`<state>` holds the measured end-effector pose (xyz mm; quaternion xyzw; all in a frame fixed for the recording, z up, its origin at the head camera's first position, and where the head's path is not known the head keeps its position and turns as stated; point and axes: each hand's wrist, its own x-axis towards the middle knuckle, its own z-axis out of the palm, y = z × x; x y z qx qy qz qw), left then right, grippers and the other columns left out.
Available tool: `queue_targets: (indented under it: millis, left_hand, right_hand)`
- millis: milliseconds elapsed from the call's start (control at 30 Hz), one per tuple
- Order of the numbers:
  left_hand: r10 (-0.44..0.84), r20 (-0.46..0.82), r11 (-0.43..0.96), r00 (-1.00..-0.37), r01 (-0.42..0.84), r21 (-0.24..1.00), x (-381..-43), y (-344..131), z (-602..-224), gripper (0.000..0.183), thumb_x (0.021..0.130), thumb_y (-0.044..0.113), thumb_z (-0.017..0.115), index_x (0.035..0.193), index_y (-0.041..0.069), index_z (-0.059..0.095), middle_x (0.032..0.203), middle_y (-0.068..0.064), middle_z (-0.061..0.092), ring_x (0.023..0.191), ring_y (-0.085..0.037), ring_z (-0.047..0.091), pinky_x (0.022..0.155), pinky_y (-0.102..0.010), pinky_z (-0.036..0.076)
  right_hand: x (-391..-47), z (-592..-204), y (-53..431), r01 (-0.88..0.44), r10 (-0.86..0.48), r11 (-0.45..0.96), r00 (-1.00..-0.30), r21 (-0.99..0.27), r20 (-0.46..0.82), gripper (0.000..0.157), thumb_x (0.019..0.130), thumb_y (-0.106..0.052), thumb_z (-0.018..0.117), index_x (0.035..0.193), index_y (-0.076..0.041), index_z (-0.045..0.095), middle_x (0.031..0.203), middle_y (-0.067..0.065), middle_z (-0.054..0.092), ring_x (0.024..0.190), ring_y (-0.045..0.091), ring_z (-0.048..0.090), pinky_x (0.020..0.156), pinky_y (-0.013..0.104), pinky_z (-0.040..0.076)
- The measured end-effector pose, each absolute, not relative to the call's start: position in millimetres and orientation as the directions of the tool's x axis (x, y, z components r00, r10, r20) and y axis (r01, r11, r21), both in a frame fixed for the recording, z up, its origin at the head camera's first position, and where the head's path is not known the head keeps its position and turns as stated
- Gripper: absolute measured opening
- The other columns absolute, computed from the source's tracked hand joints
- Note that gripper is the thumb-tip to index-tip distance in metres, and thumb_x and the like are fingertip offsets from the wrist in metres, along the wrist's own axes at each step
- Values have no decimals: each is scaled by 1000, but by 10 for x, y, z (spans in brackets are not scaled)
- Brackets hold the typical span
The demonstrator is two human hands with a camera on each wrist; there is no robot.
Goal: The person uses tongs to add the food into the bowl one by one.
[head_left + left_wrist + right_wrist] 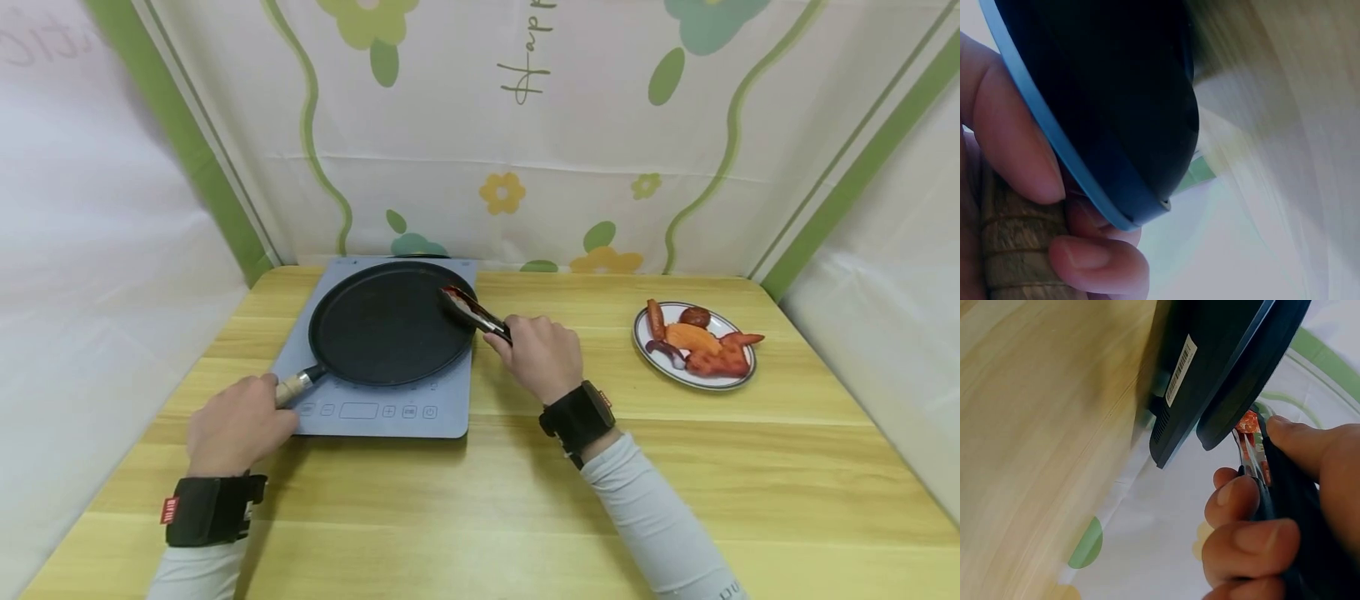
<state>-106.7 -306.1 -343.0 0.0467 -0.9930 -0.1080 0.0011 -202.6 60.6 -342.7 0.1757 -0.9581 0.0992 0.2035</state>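
Observation:
My left hand (238, 423) grips the wooden handle (1022, 244) of a flat black frying pan (386, 329), its thumb and fingers wrapped around the wood in the left wrist view. The pan sits on a grey induction cooktop (450, 408). In my right hand (543, 357) is a pair of tongs (491, 323) with black handles, fingers curled around them. Between the tong ends is a red, mottled piece of food (1247, 422), over the right side of the pan in the head view. The pan's surface shows bare black elsewhere.
To the right stands a white plate (703, 382) with a dark rim, holding a sausage (656, 319), a round brown piece (694, 317), an orange slice (692, 337), a red chicken wing (718, 358) and a purple-white piece (666, 353). Flowered cloth (450, 117) hangs behind the wooden table (555, 508).

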Motion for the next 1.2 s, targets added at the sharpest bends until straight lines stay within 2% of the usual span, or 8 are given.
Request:
queue_targets:
  millis: [833, 1200]
  left_hand:
    - [-89, 2, 972, -996, -86, 220, -1054, -3059, -3427, 12, 69, 19, 52, 75, 10, 47, 67, -5, 43, 55, -22, 42, 44, -36, 30]
    - [-84, -15, 972, -996, -85, 219, -1052, -3072, -3429, 14, 70, 20, 52, 77, 9, 47, 69, -6, 42, 56, -22, 42, 45, -36, 30]
  right_hand:
    - [-1935, -3403, 603, -407, -328, 909, -833, -92, 445, 43, 87, -59, 54, 74, -18, 50, 52, -3, 42, 41, 15, 39, 38, 30, 27]
    - [-1895, -3395, 685, -387, -314, 918, -840, -84, 443, 54, 84, -73, 44, 75, -19, 49, 53, -4, 41, 41, 13, 39, 38, 30, 28]
